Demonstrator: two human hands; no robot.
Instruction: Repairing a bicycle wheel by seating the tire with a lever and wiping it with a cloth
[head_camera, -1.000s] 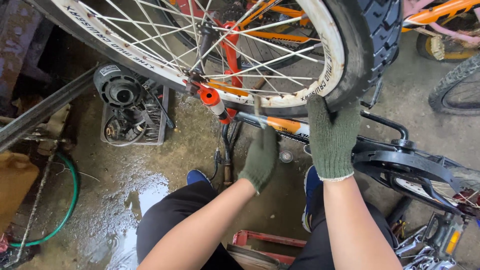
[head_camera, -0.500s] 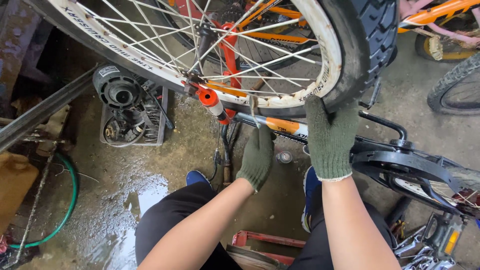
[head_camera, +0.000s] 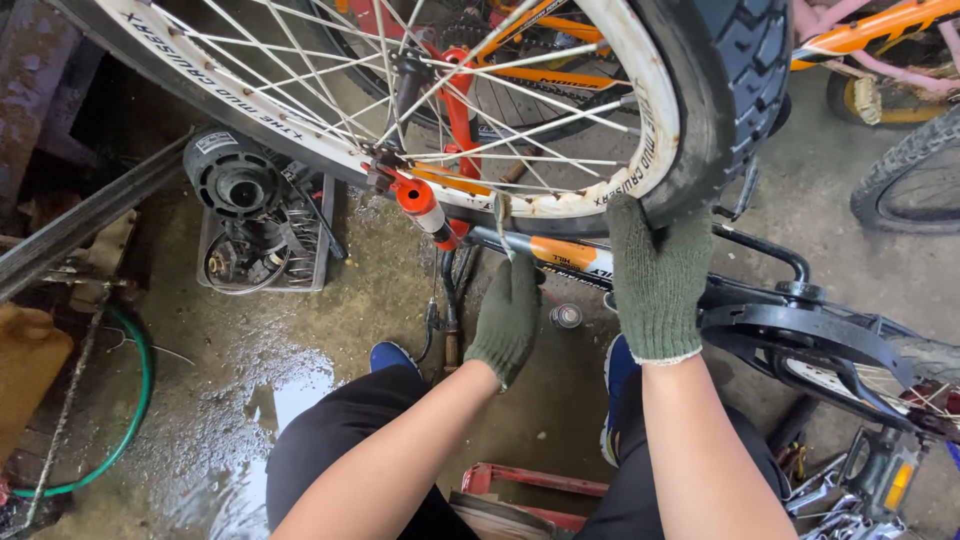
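Note:
A bicycle wheel (head_camera: 560, 200) with a white rim, silver spokes and a black knobby tyre (head_camera: 740, 90) fills the top of the head view. My right hand (head_camera: 660, 275), in a dark green knit glove, grips the tyre and rim at its lower right edge. My left hand (head_camera: 510, 315), gloved the same way, is closed on a thin metal tool (head_camera: 503, 225) whose tip pokes up at the rim's inner edge. An orange and black bicycle frame tube (head_camera: 560, 255) runs just below the rim between my hands.
A crate (head_camera: 310, 270) holding an electric motor (head_camera: 235, 180) stands on the wet concrete at left, with a green hose (head_camera: 135, 400) and a puddle (head_camera: 270, 410) nearby. Another bicycle's chain guard (head_camera: 800, 335) and pedal (head_camera: 885, 475) lie at right. A red stand bar (head_camera: 530, 482) sits between my legs.
My left hand has shifted slightly with the tool at the rim. My right hand keeps its grip on the tyre.

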